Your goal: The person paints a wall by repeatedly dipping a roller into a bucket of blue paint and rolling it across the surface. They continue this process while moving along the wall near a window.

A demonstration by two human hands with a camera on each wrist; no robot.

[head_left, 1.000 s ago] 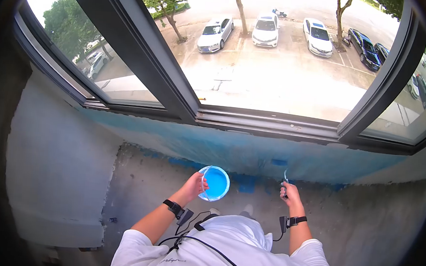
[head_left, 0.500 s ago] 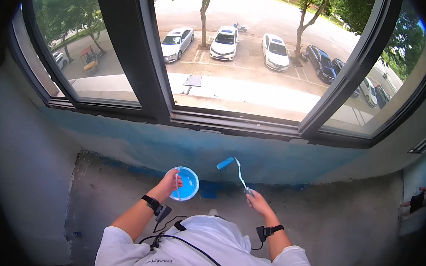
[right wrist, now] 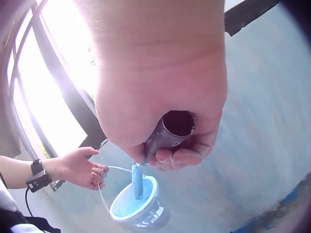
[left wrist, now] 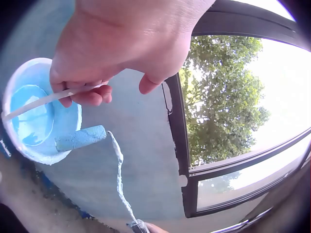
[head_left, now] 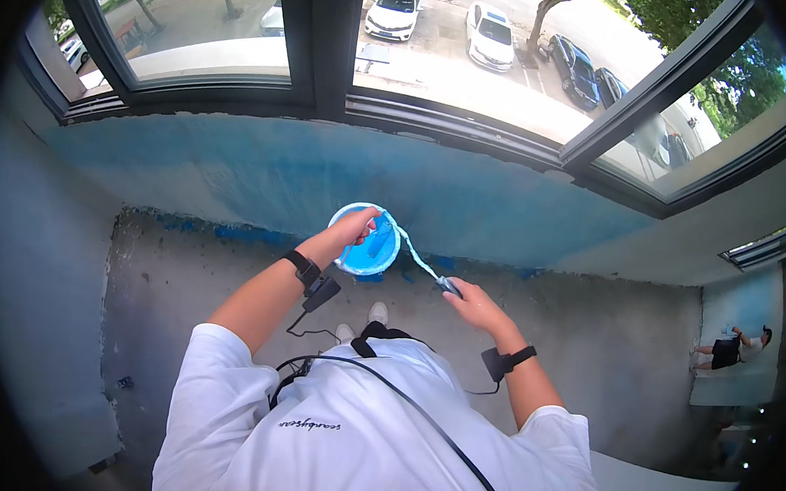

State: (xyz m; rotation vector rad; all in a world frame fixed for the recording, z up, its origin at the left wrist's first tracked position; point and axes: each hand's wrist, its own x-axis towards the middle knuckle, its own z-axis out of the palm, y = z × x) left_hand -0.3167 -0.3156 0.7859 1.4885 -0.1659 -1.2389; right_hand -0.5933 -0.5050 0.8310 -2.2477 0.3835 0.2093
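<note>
My left hand (head_left: 354, 229) grips the thin white handle (left wrist: 43, 104) of a bucket (head_left: 366, 265) with blue paint inside, fingers curled round it. The right hand (head_left: 479, 307) holds the grey grip (right wrist: 167, 133) of a paint roller, whose paint-crusted wire frame (head_left: 417, 258) runs toward the bucket. In the left wrist view the blue roller head (left wrist: 80, 138) lies over the bucket's opening at its inner side; the right wrist view shows the roller head (right wrist: 138, 182) partly inside the rim. Whether it touches the paint I cannot tell.
A blue-streaked wall (head_left: 263, 170) runs below dark window frames (head_left: 329, 44). Grey floor (head_left: 577, 329) lies around my feet. Another person (head_left: 736, 347) stands at the far right by a wall. A black cable (head_left: 402, 399) crosses my shirt.
The roller has moved from the wall to the bucket with my right hand. The bucket has risen in the view, and the camera has tilted down and turned.
</note>
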